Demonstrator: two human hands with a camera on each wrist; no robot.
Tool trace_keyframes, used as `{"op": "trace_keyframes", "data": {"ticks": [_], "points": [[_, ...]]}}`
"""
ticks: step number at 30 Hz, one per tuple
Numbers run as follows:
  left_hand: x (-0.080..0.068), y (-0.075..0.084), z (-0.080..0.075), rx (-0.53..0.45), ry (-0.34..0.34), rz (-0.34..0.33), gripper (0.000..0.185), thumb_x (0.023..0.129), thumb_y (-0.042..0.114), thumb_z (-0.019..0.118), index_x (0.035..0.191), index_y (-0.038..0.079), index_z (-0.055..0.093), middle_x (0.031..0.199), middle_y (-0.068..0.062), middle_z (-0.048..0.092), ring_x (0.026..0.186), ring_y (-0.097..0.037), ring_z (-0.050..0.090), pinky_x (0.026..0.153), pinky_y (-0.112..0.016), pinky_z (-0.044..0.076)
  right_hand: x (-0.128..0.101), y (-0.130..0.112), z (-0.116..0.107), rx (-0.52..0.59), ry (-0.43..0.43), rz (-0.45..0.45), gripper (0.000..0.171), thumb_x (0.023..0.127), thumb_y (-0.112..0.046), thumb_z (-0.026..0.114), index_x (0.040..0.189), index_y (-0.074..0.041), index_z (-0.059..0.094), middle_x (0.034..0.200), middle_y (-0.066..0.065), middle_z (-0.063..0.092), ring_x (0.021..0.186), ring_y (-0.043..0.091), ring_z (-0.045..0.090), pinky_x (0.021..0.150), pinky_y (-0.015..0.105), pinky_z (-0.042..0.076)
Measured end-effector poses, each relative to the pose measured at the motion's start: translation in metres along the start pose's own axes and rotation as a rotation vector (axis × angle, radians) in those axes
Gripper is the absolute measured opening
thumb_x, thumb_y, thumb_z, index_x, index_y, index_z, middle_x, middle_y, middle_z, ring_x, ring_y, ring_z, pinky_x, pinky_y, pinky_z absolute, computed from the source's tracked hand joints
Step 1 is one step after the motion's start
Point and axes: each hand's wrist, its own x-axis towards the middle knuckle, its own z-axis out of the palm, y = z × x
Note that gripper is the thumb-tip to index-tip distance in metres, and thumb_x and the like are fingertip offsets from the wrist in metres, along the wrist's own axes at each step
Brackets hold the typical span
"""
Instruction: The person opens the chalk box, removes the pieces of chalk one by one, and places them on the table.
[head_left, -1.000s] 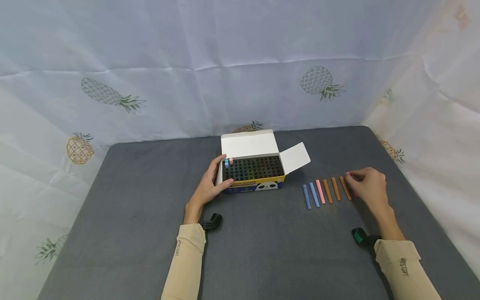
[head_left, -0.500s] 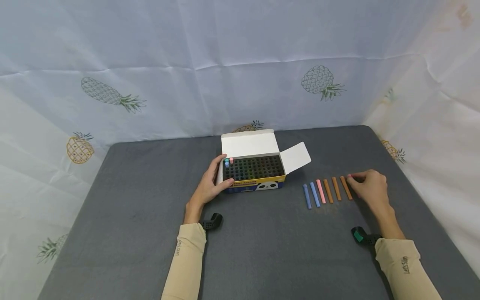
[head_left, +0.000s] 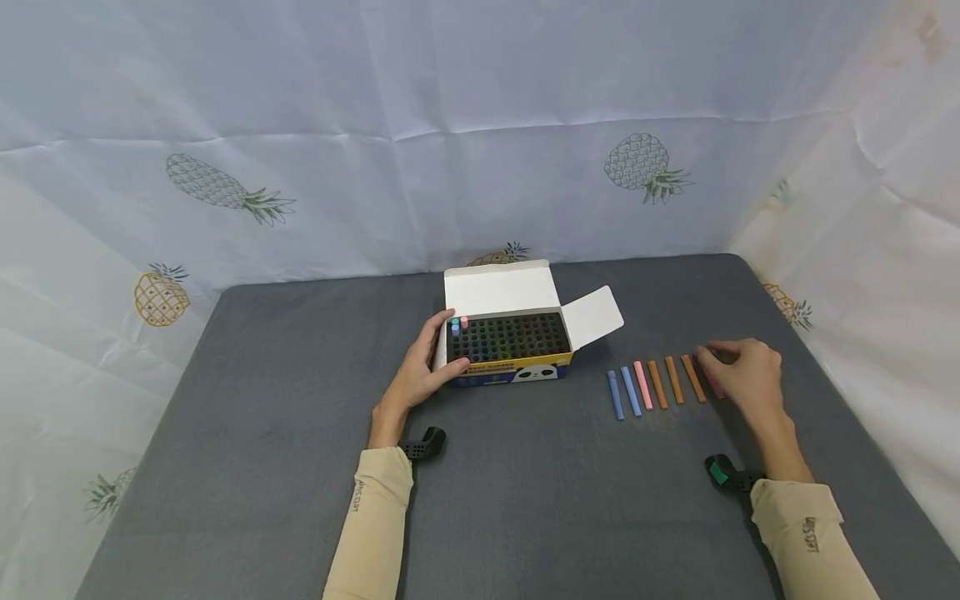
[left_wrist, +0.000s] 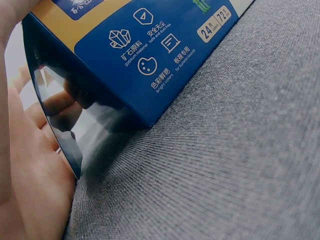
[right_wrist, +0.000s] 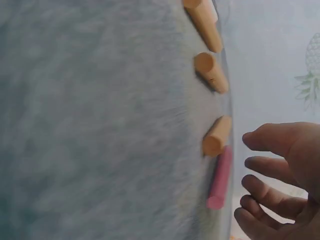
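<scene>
A chalk box [head_left: 498, 368] stands with its lid up, showing a black grid of holes. A blue, a pink and a green chalk stick out at its left end. My left hand [head_left: 412, 371] grips that end, thumb in front and fingers behind; in the left wrist view, the palm lies by the dark side flap [left_wrist: 52, 100]. My right hand [head_left: 750, 375] hovers at the row's right end over a dark pink chalk [right_wrist: 220, 180]. In the right wrist view its thumb and fingers are spread, apart from the chalk, holding nothing.
Left of the dark pink chalk lie several orange chalks [head_left: 673, 380], a pink chalk [head_left: 642, 385] and two blue chalks [head_left: 630, 392]. The box's white end flap [head_left: 592, 317] juts towards them. A pineapple-print cloth [head_left: 480, 183] hangs behind the grey table [head_left: 525, 500].
My right hand has let go of the dark pink chalk and shifted slightly right, so more of the chalk shows on the table. The left hand and the box stay where they were.
</scene>
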Motion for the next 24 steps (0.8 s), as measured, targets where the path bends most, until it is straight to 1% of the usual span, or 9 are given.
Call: {"op": "trace_keyframes", "data": {"ticks": [1,2,4,6,8,9,14,19,24], "points": [[0.0,0.0,0.0,0.0,-0.001,0.0,0.08,0.093,0.017,0.071,0.16,0.02,0.029,0.166,-0.013,0.029,0.143,-0.034,0.043,0.115,-0.061,0.037,0.0,-0.002,0.0,0.015,0.028,-0.006,0.029,0.094,-0.016,0.07,0.107,0.01,0.076,0.102,0.035,0.072,0.094,0.051,0.065,0.082,0.064,0.048],[0.0,0.0,0.0,-0.001,-0.001,0.001,0.08,0.093,0.018,0.071,0.16,0.02,0.029,0.166,-0.013,0.029,0.143,-0.034,0.043,0.115,-0.061,0.037,0.0,-0.004,-0.001,0.029,0.059,-0.004,0.029,0.094,-0.016,0.071,0.108,0.009,0.076,0.103,0.034,0.073,0.091,0.043,0.067,0.084,0.06,0.049],[0.0,0.0,0.0,-0.006,-0.004,0.002,0.08,0.093,0.019,0.072,0.16,0.02,0.029,0.166,-0.013,0.03,0.142,-0.034,0.045,0.114,-0.061,0.038,0.002,-0.009,-0.002,0.069,0.132,-0.004,0.027,0.093,-0.015,0.072,0.107,0.007,0.077,0.103,0.032,0.073,0.084,0.02,0.067,0.083,0.043,0.052],[0.001,0.0,0.0,-0.007,-0.004,0.001,0.08,0.093,0.017,0.072,0.16,0.02,0.028,0.165,-0.014,0.031,0.141,-0.034,0.046,0.113,-0.06,0.039,0.003,-0.016,-0.002,0.121,0.213,-0.01,0.025,0.091,-0.014,0.074,0.106,0.005,0.078,0.1,0.029,0.073,0.08,-0.004,0.06,0.08,0.024,0.048],[0.001,0.0,0.0,-0.005,-0.002,-0.003,0.081,0.092,0.014,0.071,0.161,0.018,0.028,0.165,-0.014,0.031,0.141,-0.035,0.046,0.113,-0.06,0.039,0.006,-0.023,-0.004,0.18,0.279,-0.011,0.023,0.09,-0.015,0.076,0.105,0.003,0.08,0.095,0.017,0.075,0.079,-0.021,0.049,0.076,0.009,0.04],[0.001,0.0,0.0,-0.004,-0.001,-0.005,0.082,0.092,0.012,0.071,0.161,0.017,0.028,0.165,-0.015,0.03,0.141,-0.036,0.045,0.113,-0.06,0.039,0.007,-0.028,-0.004,0.215,0.305,-0.018,0.023,0.09,-0.014,0.077,0.105,0.003,0.08,0.092,0.009,0.075,0.079,-0.023,0.049,0.076,0.005,0.039],[0.003,0.004,0.0,0.0,-0.007,-0.028,0.083,0.091,0.002,0.068,0.161,0.008,0.024,0.166,-0.023,0.027,0.143,-0.043,0.042,0.114,-0.063,0.036,0.016,-0.056,-0.006,0.386,0.383,-0.033,0.023,0.089,-0.01,0.077,0.11,0.001,0.079,0.087,-0.029,0.062,0.079,-0.019,0.059,0.08,0.001,0.047],[0.003,0.005,0.0,0.004,-0.014,-0.042,0.083,0.09,-0.001,0.067,0.161,0.003,0.023,0.166,-0.026,0.024,0.145,-0.045,0.039,0.117,-0.063,0.033,0.024,-0.097,-0.003,0.564,0.359,-0.067,0.025,0.089,-0.005,0.077,0.113,0.001,0.078,0.087,-0.026,0.064,0.083,-0.008,0.065,0.085,0.007,0.051],[0.001,0.004,0.001,0.005,-0.002,-0.028,0.083,0.091,0.004,0.069,0.161,0.011,0.025,0.167,-0.019,0.026,0.145,-0.04,0.04,0.116,-0.062,0.035,0.027,-0.133,0.008,0.662,0.29,-0.13,0.022,0.089,-0.002,0.076,0.109,0.005,0.078,0.09,-0.022,0.067,0.089,-0.001,0.066,0.09,0.012,0.053]]}}
